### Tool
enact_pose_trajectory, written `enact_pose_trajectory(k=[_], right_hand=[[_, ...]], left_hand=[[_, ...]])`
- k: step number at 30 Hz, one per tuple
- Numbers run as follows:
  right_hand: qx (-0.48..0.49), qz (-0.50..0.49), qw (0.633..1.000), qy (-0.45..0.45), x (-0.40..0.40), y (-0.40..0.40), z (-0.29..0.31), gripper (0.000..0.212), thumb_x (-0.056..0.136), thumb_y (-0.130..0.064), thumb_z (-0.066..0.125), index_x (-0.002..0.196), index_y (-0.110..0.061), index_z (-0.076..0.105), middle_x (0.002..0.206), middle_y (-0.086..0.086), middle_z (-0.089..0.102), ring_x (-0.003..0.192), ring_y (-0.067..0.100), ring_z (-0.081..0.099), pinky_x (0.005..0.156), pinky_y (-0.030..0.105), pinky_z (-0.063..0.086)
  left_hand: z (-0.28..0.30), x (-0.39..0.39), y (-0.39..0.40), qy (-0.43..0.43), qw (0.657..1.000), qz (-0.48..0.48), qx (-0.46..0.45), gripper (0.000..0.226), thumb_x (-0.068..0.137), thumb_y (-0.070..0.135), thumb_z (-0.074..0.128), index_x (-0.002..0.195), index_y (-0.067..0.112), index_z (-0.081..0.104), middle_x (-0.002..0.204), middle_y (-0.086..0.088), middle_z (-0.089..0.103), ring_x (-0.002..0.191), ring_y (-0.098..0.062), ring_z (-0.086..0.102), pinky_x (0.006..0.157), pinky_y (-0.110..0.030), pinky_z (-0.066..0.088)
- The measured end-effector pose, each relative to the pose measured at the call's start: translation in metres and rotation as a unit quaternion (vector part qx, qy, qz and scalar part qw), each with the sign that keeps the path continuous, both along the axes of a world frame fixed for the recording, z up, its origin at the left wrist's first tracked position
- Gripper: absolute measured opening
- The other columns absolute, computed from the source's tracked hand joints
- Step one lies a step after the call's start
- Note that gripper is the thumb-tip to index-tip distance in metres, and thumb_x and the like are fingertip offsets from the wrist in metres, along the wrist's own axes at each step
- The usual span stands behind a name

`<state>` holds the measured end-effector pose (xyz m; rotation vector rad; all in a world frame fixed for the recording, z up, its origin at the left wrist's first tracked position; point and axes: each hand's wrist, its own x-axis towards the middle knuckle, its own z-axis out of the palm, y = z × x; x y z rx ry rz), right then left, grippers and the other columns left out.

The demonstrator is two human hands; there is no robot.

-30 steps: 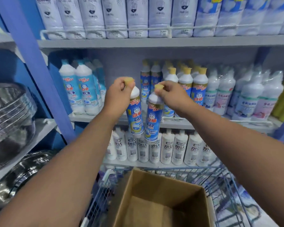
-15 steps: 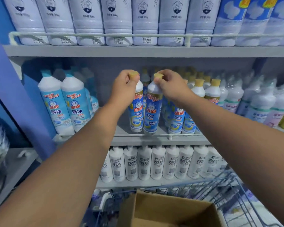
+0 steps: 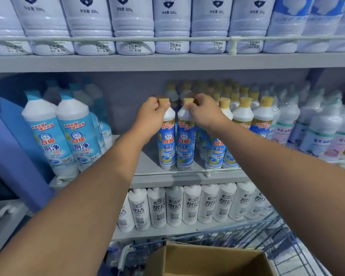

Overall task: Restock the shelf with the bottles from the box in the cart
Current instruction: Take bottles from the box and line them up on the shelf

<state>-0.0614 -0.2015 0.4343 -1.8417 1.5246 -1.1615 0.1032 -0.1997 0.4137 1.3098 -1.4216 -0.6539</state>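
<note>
— Where do we have our hands?

— Our left hand (image 3: 150,116) pinches the yellow cap of one blue-labelled bottle (image 3: 167,144), and our right hand (image 3: 204,114) pinches the cap of a second bottle (image 3: 184,145) just beside it.

— Where do the bottles stand?

— Both are upright, touching each other, at the front of the middle shelf (image 3: 167,177), left of the matching yellow-capped row (image 3: 245,114). Below us the cardboard box (image 3: 207,259) sits in the wire cart (image 3: 287,246).
</note>
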Motion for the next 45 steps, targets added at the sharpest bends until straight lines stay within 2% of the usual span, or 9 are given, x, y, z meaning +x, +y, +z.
enact_pose_trajectory(k=[3, 8, 12, 20, 28, 32, 36, 40, 45], right_hand=[[-0.024, -0.006, 1.0, 0.005, 0.0, 0.005, -0.008, 0.022, 0.102, -0.03, 0.048, 0.113, -0.012, 0.054, 0.098, -0.004, 0.057, 0.087, 0.013, 0.053, 0.068, 0.023, 0.042], [-0.086, -0.017, 0.995, -0.056, 0.006, 0.028, -0.082, 0.046, 0.088, -0.033, 0.066, 0.129, -0.023, 0.049, 0.121, -0.007, 0.06, 0.109, 0.008, 0.056, 0.092, 0.027, 0.046], [-0.008, -0.09, 0.996, -0.018, 0.015, 0.036, -0.142, 0.053, 0.078, -0.033, 0.079, 0.121, -0.019, 0.053, 0.113, 0.001, 0.058, 0.107, 0.016, 0.056, 0.093, 0.038, 0.051], [0.041, -0.147, 0.987, 0.058, 0.024, 0.019, -0.155, 0.047, 0.089, -0.024, 0.069, 0.128, -0.012, 0.045, 0.122, 0.011, 0.053, 0.113, 0.029, 0.053, 0.093, 0.04, 0.046], [0.095, -0.167, 0.975, 0.113, 0.027, -0.007, -0.149, 0.031, 0.098, -0.027, 0.056, 0.118, -0.006, 0.047, 0.118, 0.014, 0.062, 0.111, 0.03, 0.06, 0.087, 0.035, 0.047], [0.1, -0.152, 0.973, 0.143, 0.026, -0.018, -0.15, 0.005, 0.098, -0.017, 0.048, 0.101, -0.013, 0.05, 0.098, 0.008, 0.056, 0.1, 0.028, 0.06, 0.069, 0.028, 0.044], [0.134, -0.167, 0.973, 0.082, 0.03, -0.03, -0.152, 0.024, 0.097, -0.016, 0.047, 0.118, -0.012, 0.057, 0.112, 0.008, 0.06, 0.104, 0.022, 0.058, 0.079, 0.024, 0.046], [0.138, -0.156, 0.968, 0.139, 0.033, -0.036, -0.146, 0.026, 0.098, -0.013, 0.048, 0.122, -0.008, 0.056, 0.123, 0.011, 0.061, 0.115, 0.025, 0.058, 0.09, 0.029, 0.047], [0.157, -0.171, 0.962, 0.144, 0.033, -0.044, -0.144, 0.025, 0.098, -0.011, 0.049, 0.121, -0.004, 0.057, 0.125, 0.015, 0.061, 0.117, 0.029, 0.058, 0.089, 0.032, 0.047]], left_hand=[[-0.003, 0.0, -0.004, -0.001, 1.0, -0.015, -0.003, 0.009, 0.098, 0.034, 0.056, 0.099, 0.025, 0.058, 0.098, 0.007, 0.069, 0.082, -0.005, 0.063, 0.063, -0.023, 0.047], [-0.038, 0.005, 0.01, 0.025, 0.999, -0.041, 0.011, 0.045, 0.087, 0.043, 0.066, 0.129, 0.033, 0.051, 0.116, 0.015, 0.067, 0.105, -0.004, 0.066, 0.087, -0.031, 0.056], [-0.084, -0.002, 0.036, -0.095, 0.991, 0.045, 0.081, 0.059, 0.076, 0.037, 0.083, 0.122, 0.022, 0.05, 0.107, 0.014, 0.063, 0.082, -0.002, 0.06, 0.06, -0.015, 0.039], [-0.115, -0.003, 0.018, -0.124, 0.985, 0.072, 0.098, 0.041, 0.078, 0.041, 0.081, 0.105, 0.022, 0.055, 0.106, 0.003, 0.065, 0.072, 0.002, 0.054, 0.05, -0.01, 0.029], [-0.121, -0.009, -0.002, -0.19, 0.978, 0.031, 0.084, 0.052, 0.083, 0.026, 0.079, 0.124, 0.016, 0.05, 0.121, -0.005, 0.063, 0.097, -0.017, 0.062, 0.056, -0.017, 0.033], [-0.117, -0.012, -0.014, -0.198, 0.974, 0.027, 0.103, 0.051, 0.087, 0.027, 0.075, 0.129, 0.015, 0.048, 0.127, -0.007, 0.062, 0.11, -0.025, 0.062, 0.072, -0.026, 0.037], [-0.119, -0.015, -0.03, -0.156, 0.983, 0.024, 0.099, 0.053, 0.084, 0.026, 0.078, 0.128, 0.017, 0.051, 0.125, -0.003, 0.065, 0.109, -0.023, 0.064, 0.076, -0.027, 0.043], [-0.123, -0.016, -0.04, -0.15, 0.984, 0.03, 0.097, 0.052, 0.085, 0.027, 0.077, 0.128, 0.016, 0.051, 0.124, -0.002, 0.065, 0.109, -0.023, 0.064, 0.073, -0.026, 0.042], [-0.125, -0.01, -0.048, -0.148, 0.984, 0.02, 0.098, 0.049, 0.087, 0.026, 0.076, 0.128, 0.018, 0.052, 0.125, 0.0, 0.066, 0.104, -0.018, 0.065, 0.052, -0.005, 0.034]])
